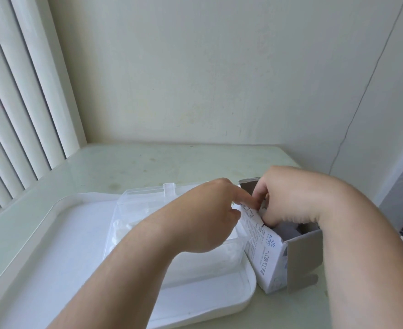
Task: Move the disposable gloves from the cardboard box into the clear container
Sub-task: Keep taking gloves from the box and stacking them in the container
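Observation:
The white printed cardboard box (267, 255) stands open at the right of the table, its grey end flap hanging down. My right hand (288, 198) reaches down into the box's open top, its fingers hidden inside among pale gloves (288, 230). My left hand (207, 217) presses fingers against the box's upper left edge, beside my right hand. The clear container (153, 198) sits just left of the box on a white tray, with white gloves (122, 231) lying inside it.
The white tray (53, 233) covers the left front of the pale green table. A wall lies behind, vertical blinds at the left. A thin cable runs down the wall on the right. A dark object lies at the far right edge.

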Tool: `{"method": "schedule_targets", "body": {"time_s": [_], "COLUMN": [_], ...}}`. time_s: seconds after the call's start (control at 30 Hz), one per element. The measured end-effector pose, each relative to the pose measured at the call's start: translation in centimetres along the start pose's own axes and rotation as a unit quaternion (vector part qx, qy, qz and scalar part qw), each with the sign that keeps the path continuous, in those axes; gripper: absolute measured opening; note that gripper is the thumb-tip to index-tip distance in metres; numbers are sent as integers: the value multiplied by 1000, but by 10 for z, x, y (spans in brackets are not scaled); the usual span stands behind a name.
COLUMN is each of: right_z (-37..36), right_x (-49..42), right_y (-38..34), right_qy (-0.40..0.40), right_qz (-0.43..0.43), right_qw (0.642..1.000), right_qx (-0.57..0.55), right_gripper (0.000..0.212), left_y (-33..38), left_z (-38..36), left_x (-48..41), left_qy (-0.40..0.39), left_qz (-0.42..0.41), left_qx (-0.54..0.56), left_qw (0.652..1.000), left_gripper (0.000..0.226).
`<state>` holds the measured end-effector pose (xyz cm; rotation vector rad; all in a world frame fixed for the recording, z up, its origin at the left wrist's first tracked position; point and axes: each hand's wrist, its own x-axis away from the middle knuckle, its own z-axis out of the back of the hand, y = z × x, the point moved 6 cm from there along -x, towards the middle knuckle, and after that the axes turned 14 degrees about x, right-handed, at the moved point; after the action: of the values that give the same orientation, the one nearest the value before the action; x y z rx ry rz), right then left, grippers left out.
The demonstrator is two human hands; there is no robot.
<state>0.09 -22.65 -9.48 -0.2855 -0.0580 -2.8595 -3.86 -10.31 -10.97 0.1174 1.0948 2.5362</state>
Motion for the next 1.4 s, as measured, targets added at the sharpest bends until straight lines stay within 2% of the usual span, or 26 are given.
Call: {"method": "schedule_targets", "body": {"time_s": [0.07, 0.13, 0.23, 0.37, 0.57, 0.7, 0.83, 0.93, 1.03, 1.1, 1.2, 1.27, 1.33, 1.4], "right_z": [0, 4, 14, 38, 62, 63, 65, 60, 54, 53, 51, 47, 36, 30], "right_x": [-5, -7, -1, 16, 35, 34, 35, 32, 30, 31, 33, 36, 35, 28], "right_y": [1, 4, 12, 34, 41, 41, 44, 40, 33, 27, 19, 15, 10, 9], "right_qy": [12, 35, 68, 175, 318, 317, 346, 315, 263, 230, 178, 141, 82, 81], "right_qz": [-22, -31, -40, -63, -52, -36, -23, 15, 62, 104, 151, 168, 167, 151], "right_qw": [1000, 999, 997, 981, 941, 937, 921, 923, 930, 928, 931, 945, 965, 974], "right_qx": [-8, -8, -9, -54, -107, -143, -179, -218, -249, -275, -282, -242, -185, -150], "right_gripper": [17, 24, 16, 17, 24, 26, 30, 24, 15, 12, 13, 30, 43, 34], "left_y": [0, 0, 0, 0, 1, 2, 3, 6, 9, 11, 13, 11, 9, 9], "left_z": [-1, -2, 0, -1, -1, 2, 10, 15, 12, 8, 7, 14, 19, 21], "left_x": [0, 1, 0, 1, 1, 0, -3, -3, -3, -4, -5, -3, -1, 1], "left_qy": [-5, -10, -12, -17, -14, 15, 88, 136, 131, 122, 144, 195, 223, 236], "left_qz": [1, 0, 4, 7, 8, -6, -30, -55, -76, -84, -71, -59, -50, -47], "left_qx": [1, 2, 3, 5, 19, 30, 72, 128, 166, 159, 149, 176, 212, 234], "left_qw": [1000, 1000, 1000, 1000, 1000, 999, 993, 981, 974, 976, 976, 963, 950, 942], "left_gripper": [45, 44, 42, 40, 37, 30, 21, 23, 41, 43, 18, 7, 6, 11]}}
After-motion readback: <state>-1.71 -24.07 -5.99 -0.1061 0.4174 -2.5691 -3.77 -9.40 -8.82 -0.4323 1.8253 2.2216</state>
